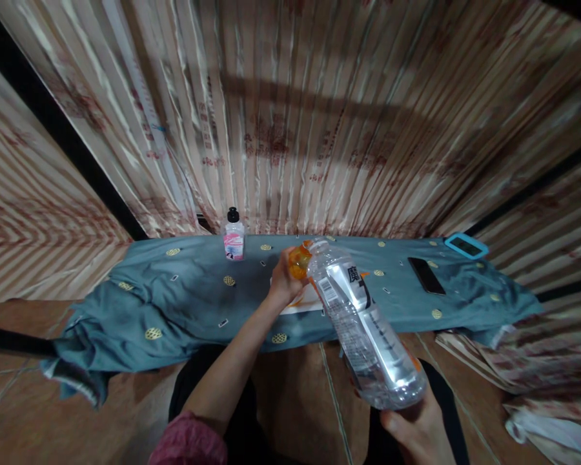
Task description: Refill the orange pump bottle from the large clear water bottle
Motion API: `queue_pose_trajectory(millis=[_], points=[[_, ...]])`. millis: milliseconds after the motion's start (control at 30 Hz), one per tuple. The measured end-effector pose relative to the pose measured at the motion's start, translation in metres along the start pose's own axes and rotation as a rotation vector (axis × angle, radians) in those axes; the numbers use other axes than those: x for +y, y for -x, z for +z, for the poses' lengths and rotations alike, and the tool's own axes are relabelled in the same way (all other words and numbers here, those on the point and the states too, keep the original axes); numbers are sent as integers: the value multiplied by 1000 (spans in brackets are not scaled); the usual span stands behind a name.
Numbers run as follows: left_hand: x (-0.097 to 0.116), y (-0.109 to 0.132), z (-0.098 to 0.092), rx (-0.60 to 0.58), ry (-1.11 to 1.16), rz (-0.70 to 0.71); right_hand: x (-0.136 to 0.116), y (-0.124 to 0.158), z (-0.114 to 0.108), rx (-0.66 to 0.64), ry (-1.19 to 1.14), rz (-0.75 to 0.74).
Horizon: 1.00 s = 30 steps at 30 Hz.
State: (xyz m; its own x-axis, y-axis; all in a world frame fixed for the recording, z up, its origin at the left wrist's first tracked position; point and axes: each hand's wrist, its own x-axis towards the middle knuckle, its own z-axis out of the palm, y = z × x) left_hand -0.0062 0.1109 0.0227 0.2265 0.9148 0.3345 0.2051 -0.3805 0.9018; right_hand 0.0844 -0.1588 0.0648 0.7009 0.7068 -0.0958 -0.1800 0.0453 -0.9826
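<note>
My right hand grips the base of a large clear plastic bottle with a silver label, tilted so its neck points away from me. My left hand is closed around the orange cap at the bottle's mouth. Both are above a low surface covered with a teal cloth. Under the bottle's neck lies a white and orange flat thing, partly hidden.
A small bottle with a pink label and black cap stands at the cloth's back edge. A black phone and a blue-framed device lie to the right. Striped curtains hang behind. Folded fabric sits on the floor at right.
</note>
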Motion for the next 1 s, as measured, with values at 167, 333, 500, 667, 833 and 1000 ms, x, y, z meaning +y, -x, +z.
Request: queue_pose_trajectory(millis=[167,333,500,667,833,1000], points=[[0,1,-1,-16,14,8,-6,2,1,-18,28,9],[-2,1,0,-6,0,7,-10,4,8,17,46,4],[0,2,-2,-4,24,5,-1,-2,-2,5,88,-59],[3,2,-4,-5,26,-14,9,-11,-21,-78,147,-29],[3,2,-4,-15,9,-23,5,-8,-11,-81,196,-26],[1,1,-3,-18,12,-6,0,3,8,75,130,-34]])
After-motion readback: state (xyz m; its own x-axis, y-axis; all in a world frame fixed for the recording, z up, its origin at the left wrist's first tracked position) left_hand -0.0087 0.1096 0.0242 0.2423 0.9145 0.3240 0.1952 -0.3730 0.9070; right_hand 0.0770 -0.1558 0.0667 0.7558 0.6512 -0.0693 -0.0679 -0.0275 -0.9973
